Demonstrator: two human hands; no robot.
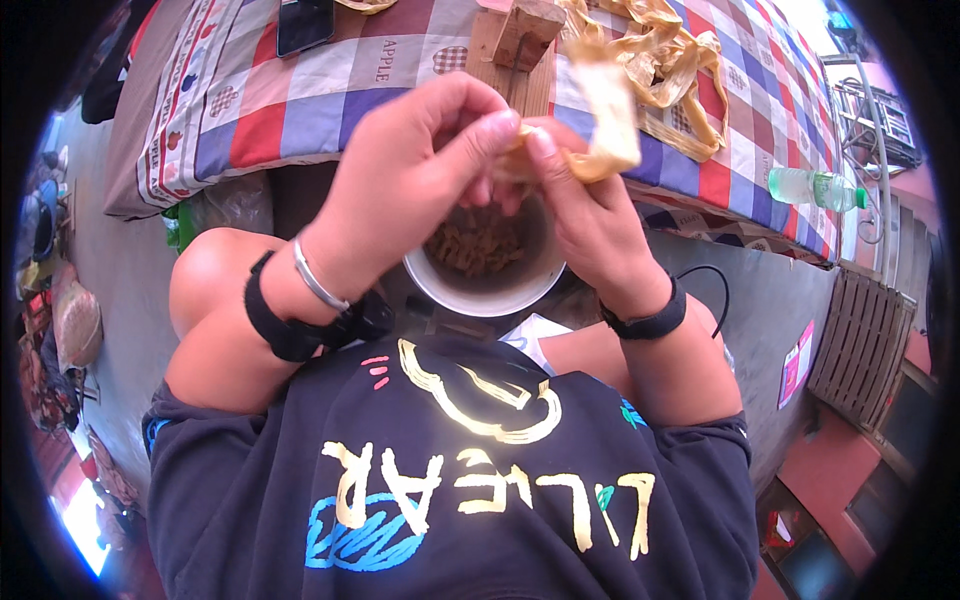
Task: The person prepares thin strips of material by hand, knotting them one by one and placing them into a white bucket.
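My left hand (405,172) and my right hand (585,202) meet over a white-rimmed bowl (491,309). Thumbs and fingers of both pinch a pale yellow, fibrous strip (607,142), which looks like a plant or food strip. Its loose end sticks up past my right hand and is blurred. Curled fingers hide the strip's other end. Small brownish pieces (480,244) lie inside the bowl, partly covered by my left hand. On the table beyond, a wooden block (529,34) stands on a wooden board (487,67), with a thin dark rod beside the block.
More yellow strips (667,67) lie heaped on the checked tablecloth (315,97). A dark phone (305,26) rests at the far left, and a plastic bottle (817,189) lies near the right edge. A slatted wooden piece (859,345) is on the right. A dark cable (720,281) curves beside my right forearm.
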